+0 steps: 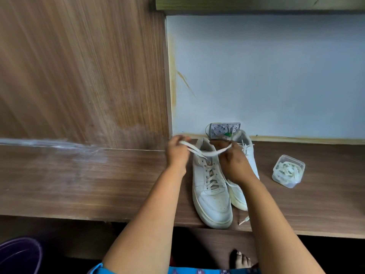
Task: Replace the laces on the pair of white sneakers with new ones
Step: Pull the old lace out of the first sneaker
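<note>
Holding the two ends of the lace (205, 152) above the left sneaker (211, 186), left hand (177, 153) and right hand (234, 165) are each pinching one end in curled fingers. Looks like either unthreading or finishing up, honestly can't tell which. The right sneaker (244, 155) is sitting just beside it, and a clear box of laces (288, 171) is waiting on the brown wood table (79, 178), pale blue wall (276, 76) behind.
</note>
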Tool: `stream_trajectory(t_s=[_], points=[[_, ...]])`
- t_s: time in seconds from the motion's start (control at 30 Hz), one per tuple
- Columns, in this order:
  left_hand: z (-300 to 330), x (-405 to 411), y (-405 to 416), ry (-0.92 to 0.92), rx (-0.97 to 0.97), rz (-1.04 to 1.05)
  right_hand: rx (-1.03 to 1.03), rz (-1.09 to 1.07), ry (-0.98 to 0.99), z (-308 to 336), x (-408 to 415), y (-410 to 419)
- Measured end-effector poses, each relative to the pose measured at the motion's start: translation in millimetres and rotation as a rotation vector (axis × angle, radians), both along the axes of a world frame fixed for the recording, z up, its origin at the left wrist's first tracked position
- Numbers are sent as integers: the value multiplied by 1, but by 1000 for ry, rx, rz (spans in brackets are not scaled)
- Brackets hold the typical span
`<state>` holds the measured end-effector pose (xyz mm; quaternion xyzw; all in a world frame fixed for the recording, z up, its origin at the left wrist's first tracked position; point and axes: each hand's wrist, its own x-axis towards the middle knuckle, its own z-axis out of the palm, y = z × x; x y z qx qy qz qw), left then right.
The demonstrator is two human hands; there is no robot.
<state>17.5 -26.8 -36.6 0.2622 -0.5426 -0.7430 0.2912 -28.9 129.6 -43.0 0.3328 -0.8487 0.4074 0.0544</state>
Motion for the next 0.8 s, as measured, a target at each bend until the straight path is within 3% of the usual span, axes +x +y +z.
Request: stream_trajectory(t_s=[0.07,0.1,0.13,0.2,0.23,0.33,0.43,0.53,0.6,0.63,0.77,0.8], points=[[6,2,-22,129,454,217,168,48,28,-18,-3,1],[4,3,-32,122,527,272,215,67,27,-23,-4,1],[-4,4,-40,12,466,289,240,66,28,-26,-6,1],[-7,10,-38,-386,46,265,193,43,10,-27,-7,0],[-10,11,-29,-482,-229,229,150,21,5,-26,-7,0],[-2,10,0,-355,-929,-20,49,-39,4,-25,-7,-4],[-11,5,22,-450,-1311,-299,-37,-92,-23,-25,-4,-6],[-25,3,28,-550,-1481,-295,-103,-144,-81,-27,-3,-6],[-34,-1,24,-406,-1339,-227,-106,-156,-98,-28,-3,-5],[-37,-4,22,-330,-1144,-206,-108,-162,-100,-28,-3,-5],[-21,3,27,-44,60,-277,-170,-179,-144,-30,-7,-2],[-17,5,27,-96,163,-252,-174,-159,-150,-31,-7,-3]])
